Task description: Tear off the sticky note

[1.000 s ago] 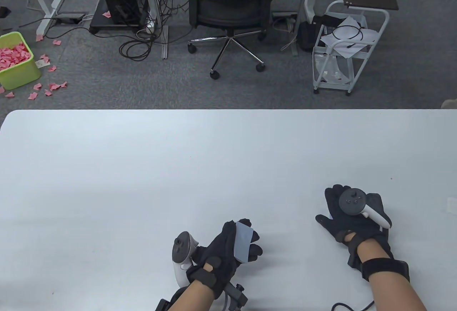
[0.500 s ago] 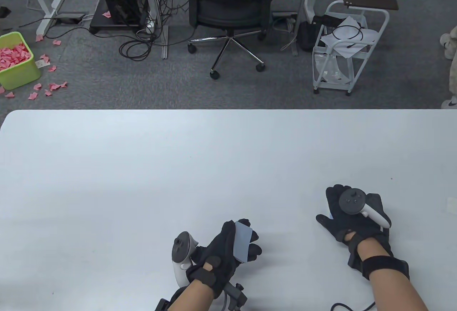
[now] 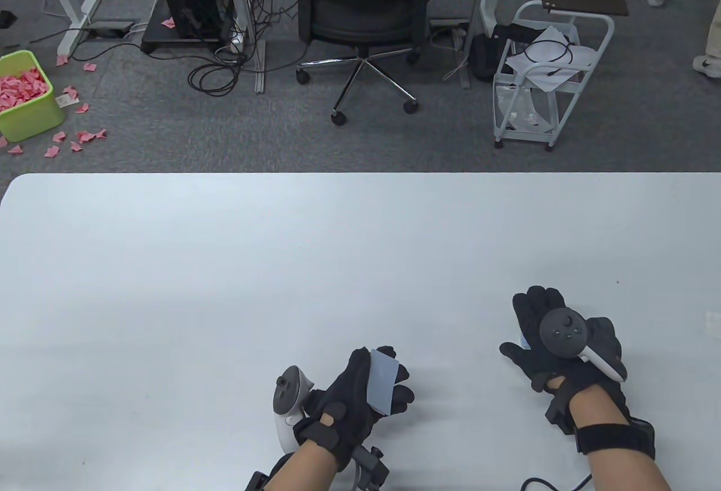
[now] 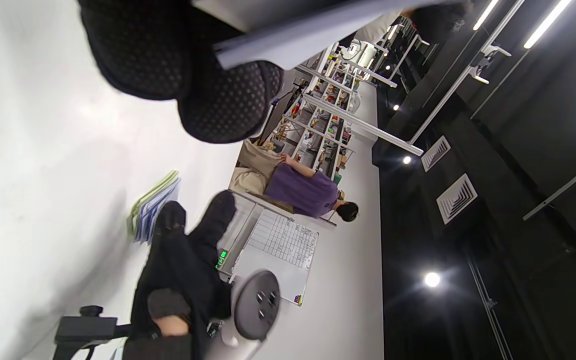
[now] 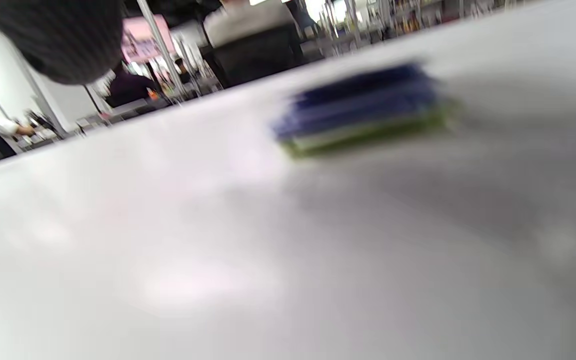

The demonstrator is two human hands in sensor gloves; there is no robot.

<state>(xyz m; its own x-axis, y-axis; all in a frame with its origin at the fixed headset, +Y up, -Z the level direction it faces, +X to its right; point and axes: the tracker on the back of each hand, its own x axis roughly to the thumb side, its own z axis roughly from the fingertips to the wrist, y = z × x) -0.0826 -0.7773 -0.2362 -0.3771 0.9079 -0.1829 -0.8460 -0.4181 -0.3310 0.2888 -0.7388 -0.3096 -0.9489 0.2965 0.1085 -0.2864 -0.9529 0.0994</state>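
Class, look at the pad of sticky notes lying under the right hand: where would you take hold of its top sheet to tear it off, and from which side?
Probably pinch a free corner of the top sheet of the sticky note pad, coming from the left, the side not covered by the right hand. The pad lies flat on the table, so peel upward. The left hand already grips a sheet.

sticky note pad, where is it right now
In the table view the sticky note pad lies on the table at the lower right, mostly hidden under the right hand. The left wrist view shows it beside that hand's fingers.
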